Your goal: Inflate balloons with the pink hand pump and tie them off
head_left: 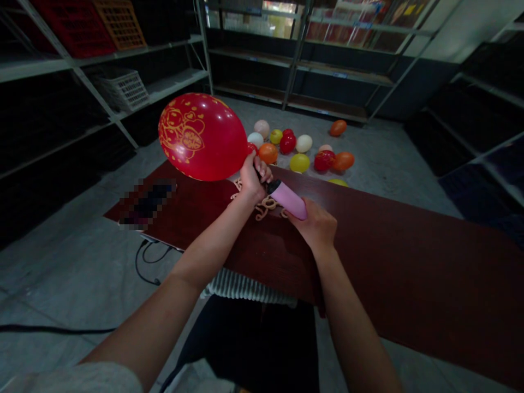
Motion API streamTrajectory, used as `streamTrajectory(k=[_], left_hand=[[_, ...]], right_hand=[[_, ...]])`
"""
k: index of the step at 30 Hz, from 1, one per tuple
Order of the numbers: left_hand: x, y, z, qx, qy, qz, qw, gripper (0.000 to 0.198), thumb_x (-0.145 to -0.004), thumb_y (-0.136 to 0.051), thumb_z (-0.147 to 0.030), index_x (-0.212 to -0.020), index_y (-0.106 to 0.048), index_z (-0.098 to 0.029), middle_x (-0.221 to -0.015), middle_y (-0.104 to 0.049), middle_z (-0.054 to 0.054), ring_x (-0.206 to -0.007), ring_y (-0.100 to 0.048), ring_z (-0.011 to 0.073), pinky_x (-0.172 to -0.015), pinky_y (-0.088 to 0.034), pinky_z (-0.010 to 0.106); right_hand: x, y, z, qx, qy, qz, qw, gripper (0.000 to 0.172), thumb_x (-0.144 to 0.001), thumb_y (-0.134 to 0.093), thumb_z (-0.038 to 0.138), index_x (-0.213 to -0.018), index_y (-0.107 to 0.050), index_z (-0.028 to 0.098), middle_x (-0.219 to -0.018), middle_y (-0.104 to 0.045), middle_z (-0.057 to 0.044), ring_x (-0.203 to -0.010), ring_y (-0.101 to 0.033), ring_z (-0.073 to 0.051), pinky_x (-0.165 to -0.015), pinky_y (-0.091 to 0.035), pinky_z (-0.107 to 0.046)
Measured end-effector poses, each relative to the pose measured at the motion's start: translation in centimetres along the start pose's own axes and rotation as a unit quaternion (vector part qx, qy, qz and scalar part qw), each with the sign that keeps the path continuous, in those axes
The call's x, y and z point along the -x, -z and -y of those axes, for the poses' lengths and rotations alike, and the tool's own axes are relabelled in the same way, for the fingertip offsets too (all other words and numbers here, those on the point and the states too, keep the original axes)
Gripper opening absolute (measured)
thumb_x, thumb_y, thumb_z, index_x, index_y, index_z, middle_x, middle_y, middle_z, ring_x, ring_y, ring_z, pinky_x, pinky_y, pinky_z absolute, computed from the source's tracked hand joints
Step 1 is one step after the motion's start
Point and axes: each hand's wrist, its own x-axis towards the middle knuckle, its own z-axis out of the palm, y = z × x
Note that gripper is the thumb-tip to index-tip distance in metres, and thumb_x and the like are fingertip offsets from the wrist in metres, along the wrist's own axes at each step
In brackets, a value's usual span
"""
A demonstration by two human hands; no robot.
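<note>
A large red balloon with yellow printed hearts and figures is inflated at the left of my hands. My left hand is closed around the balloon's neck, where a black tip meets it. That tip belongs to a pink balloon pump, tilted up toward the left. The fingers of my right hand wrap around the pump's lower end. Under both hands, several uninflated, curled, beige balloons lie on the dark red-brown table.
Several inflated balloons in red, orange, yellow and white lie on the floor beyond the table. A blurred-out dark object rests at the table's left end. Metal shelves with crates surround the room. Black cables hang at the left.
</note>
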Motion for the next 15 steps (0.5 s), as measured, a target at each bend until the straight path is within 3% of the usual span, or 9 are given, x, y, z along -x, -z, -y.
streamTrajectory(k=[9, 15], left_hand=[[0.2, 0.5, -2.2, 0.053, -0.058, 0.006, 0.997, 0.054, -0.105, -0.035, -0.028, -0.053, -0.026, -0.019, -0.040, -0.024, -0.005, -0.030, -0.021, 0.0074, -0.038, -0.020, 0.024], [0.2, 0.7, -3.7, 0.068, -0.105, -0.011, 0.992, 0.053, -0.105, -0.035, -0.027, -0.053, -0.027, -0.019, -0.041, -0.023, -0.005, -0.030, -0.021, 0.0067, -0.037, -0.020, 0.023]], right_hand=[[0.6, 2.1, -5.5, 0.105, 0.051, -0.036, 0.993, 0.040, -0.096, -0.057, 0.051, -0.116, -0.065, 0.018, -0.098, -0.074, -0.010, -0.082, -0.062, -0.023, -0.070, -0.037, -0.032], [0.7, 2.5, -7.0, 0.121, 0.016, -0.078, 0.989, 0.038, -0.094, -0.057, 0.049, -0.113, -0.065, 0.017, -0.102, -0.073, -0.012, -0.090, -0.061, -0.027, -0.079, -0.041, -0.037]])
